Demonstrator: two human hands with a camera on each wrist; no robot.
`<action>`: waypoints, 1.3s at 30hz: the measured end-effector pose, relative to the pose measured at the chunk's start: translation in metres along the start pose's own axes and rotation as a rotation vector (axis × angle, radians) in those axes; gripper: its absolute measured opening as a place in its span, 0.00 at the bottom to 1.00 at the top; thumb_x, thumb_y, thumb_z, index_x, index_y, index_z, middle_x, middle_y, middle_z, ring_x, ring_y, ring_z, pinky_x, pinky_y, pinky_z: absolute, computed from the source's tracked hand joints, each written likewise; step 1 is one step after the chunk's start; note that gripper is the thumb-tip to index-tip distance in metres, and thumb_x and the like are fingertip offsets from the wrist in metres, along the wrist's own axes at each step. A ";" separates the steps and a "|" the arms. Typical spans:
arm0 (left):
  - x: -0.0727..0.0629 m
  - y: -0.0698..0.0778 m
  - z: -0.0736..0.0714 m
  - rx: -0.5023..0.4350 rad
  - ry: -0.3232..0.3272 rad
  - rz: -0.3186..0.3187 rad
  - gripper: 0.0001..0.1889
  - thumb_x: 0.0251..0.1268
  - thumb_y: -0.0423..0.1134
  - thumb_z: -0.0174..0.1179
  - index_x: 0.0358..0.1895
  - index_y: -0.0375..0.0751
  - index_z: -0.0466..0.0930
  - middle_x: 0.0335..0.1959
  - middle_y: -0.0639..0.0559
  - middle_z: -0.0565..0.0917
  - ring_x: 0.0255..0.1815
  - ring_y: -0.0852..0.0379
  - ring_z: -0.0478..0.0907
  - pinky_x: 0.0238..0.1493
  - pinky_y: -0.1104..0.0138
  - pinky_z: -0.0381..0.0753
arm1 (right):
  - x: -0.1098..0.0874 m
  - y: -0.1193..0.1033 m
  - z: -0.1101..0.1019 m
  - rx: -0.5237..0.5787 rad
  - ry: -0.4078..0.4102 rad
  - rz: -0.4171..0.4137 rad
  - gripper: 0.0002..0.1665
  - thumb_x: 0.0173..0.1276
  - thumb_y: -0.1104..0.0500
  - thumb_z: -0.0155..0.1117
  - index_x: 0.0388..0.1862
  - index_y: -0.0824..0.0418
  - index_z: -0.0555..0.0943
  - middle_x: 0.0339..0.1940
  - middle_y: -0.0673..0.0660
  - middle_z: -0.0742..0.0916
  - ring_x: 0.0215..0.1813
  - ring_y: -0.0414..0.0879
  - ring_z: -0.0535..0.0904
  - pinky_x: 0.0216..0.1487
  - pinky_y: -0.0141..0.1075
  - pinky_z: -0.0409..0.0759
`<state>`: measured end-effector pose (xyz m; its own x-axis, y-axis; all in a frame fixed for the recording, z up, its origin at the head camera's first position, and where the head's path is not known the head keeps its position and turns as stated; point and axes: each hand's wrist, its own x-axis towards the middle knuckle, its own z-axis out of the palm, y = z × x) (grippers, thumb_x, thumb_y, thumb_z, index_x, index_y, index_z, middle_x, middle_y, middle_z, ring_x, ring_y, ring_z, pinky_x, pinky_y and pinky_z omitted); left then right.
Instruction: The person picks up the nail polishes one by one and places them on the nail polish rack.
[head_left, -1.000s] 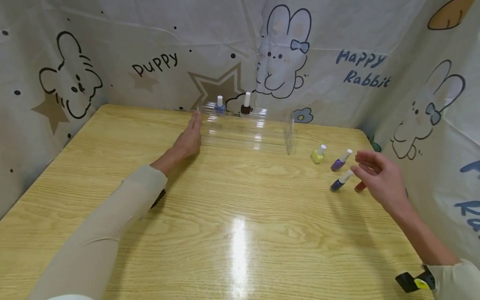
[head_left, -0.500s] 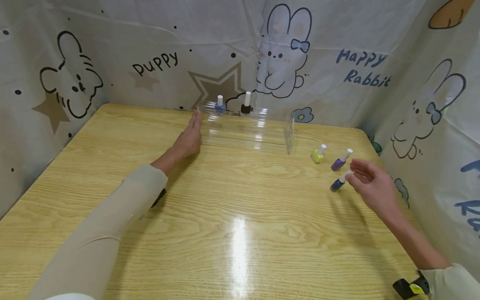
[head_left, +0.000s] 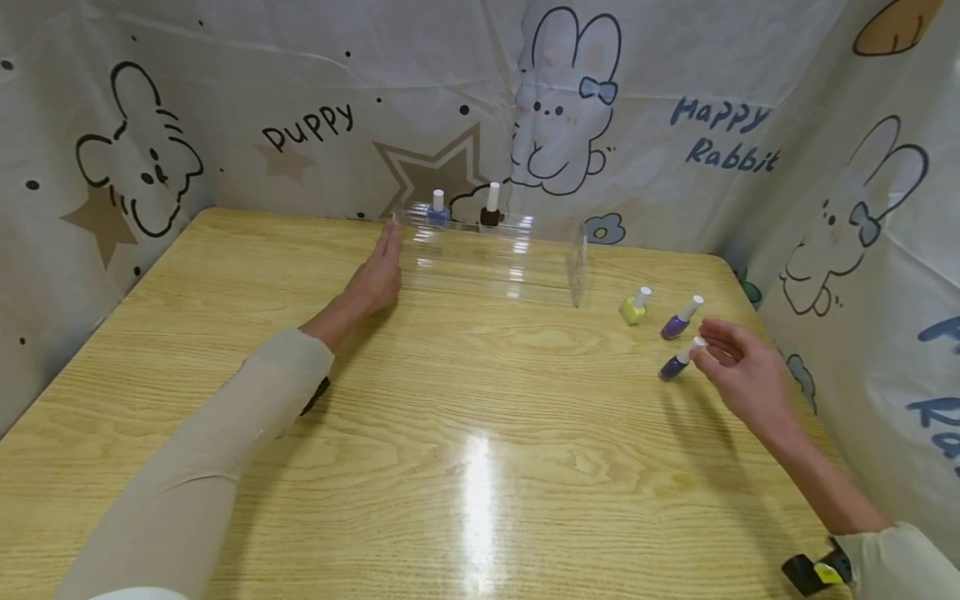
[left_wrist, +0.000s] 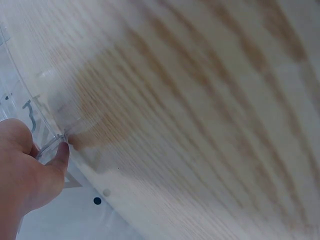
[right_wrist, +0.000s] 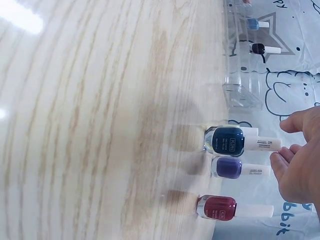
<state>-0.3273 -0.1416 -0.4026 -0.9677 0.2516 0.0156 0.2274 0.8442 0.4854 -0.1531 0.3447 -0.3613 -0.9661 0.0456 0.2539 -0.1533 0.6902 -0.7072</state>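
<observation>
My left hand [head_left: 375,275] holds the left end of a clear tiered display rack [head_left: 487,279]. The left wrist view shows its thumb and finger at the rack's clear edge [left_wrist: 52,145]. My right hand [head_left: 746,379] is at the white cap of a dark blue nail polish bottle [head_left: 673,367], which stands on the table. In the right wrist view, thumb and fingers are apart around the cap's end. A purple nail polish [head_left: 676,326] and a yellow one [head_left: 633,312] stand just beyond. A red nail polish [right_wrist: 218,208] is hidden behind my right hand in the head view.
On the rack's top tier stand a light blue nail polish [head_left: 438,214] and a black one [head_left: 491,215]. The wooden table [head_left: 465,400] meets a printed cloth [head_left: 315,67] at the back and sides.
My right hand has moved slightly left and down to the dark blue bottle's cap, covering the red bottle from the head view. The left hand and the rack have stayed in place.
</observation>
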 end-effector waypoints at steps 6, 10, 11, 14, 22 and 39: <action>0.000 0.000 0.000 0.007 -0.001 0.004 0.37 0.77 0.27 0.34 0.78 0.37 0.21 0.81 0.40 0.28 0.59 0.35 0.72 0.27 0.60 0.72 | 0.003 0.009 0.004 -0.046 -0.050 0.038 0.30 0.73 0.58 0.62 0.67 0.76 0.70 0.61 0.74 0.78 0.60 0.59 0.78 0.46 0.14 0.71; 0.000 0.000 0.000 0.007 -0.004 0.007 0.37 0.77 0.27 0.33 0.78 0.37 0.21 0.81 0.40 0.28 0.59 0.35 0.72 0.26 0.60 0.71 | 0.005 0.013 0.008 -0.077 -0.077 0.028 0.30 0.72 0.61 0.64 0.66 0.78 0.71 0.61 0.76 0.78 0.60 0.69 0.76 0.43 0.13 0.71; 0.000 0.000 0.000 0.005 -0.003 0.008 0.37 0.77 0.27 0.33 0.78 0.37 0.21 0.81 0.40 0.28 0.58 0.35 0.72 0.26 0.60 0.71 | 0.005 0.014 0.009 -0.081 -0.088 0.024 0.30 0.71 0.62 0.65 0.65 0.78 0.71 0.60 0.77 0.78 0.60 0.70 0.76 0.44 0.15 0.73; 0.000 0.000 -0.001 0.003 0.000 0.008 0.36 0.77 0.27 0.32 0.78 0.36 0.21 0.81 0.40 0.28 0.62 0.35 0.70 0.27 0.60 0.71 | 0.006 0.015 0.011 -0.098 -0.117 0.025 0.30 0.69 0.64 0.67 0.65 0.77 0.71 0.59 0.77 0.79 0.59 0.70 0.76 0.47 0.24 0.79; 0.001 0.000 0.000 -0.007 0.004 0.009 0.36 0.76 0.27 0.32 0.79 0.37 0.22 0.81 0.40 0.29 0.53 0.35 0.74 0.26 0.60 0.71 | 0.006 0.022 0.015 -0.145 -0.162 0.043 0.29 0.70 0.63 0.66 0.64 0.76 0.72 0.58 0.75 0.81 0.56 0.69 0.79 0.40 0.18 0.73; 0.000 0.002 -0.001 -0.015 -0.006 -0.005 0.36 0.77 0.28 0.32 0.78 0.38 0.21 0.81 0.41 0.28 0.66 0.35 0.67 0.28 0.59 0.72 | 0.005 0.027 0.017 -0.176 -0.196 0.007 0.21 0.68 0.62 0.69 0.55 0.73 0.80 0.47 0.71 0.86 0.51 0.66 0.83 0.36 0.21 0.75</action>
<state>-0.3269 -0.1403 -0.4010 -0.9680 0.2507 0.0079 0.2211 0.8382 0.4986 -0.1657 0.3510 -0.3904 -0.9914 -0.0783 0.1045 -0.1246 0.8063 -0.5782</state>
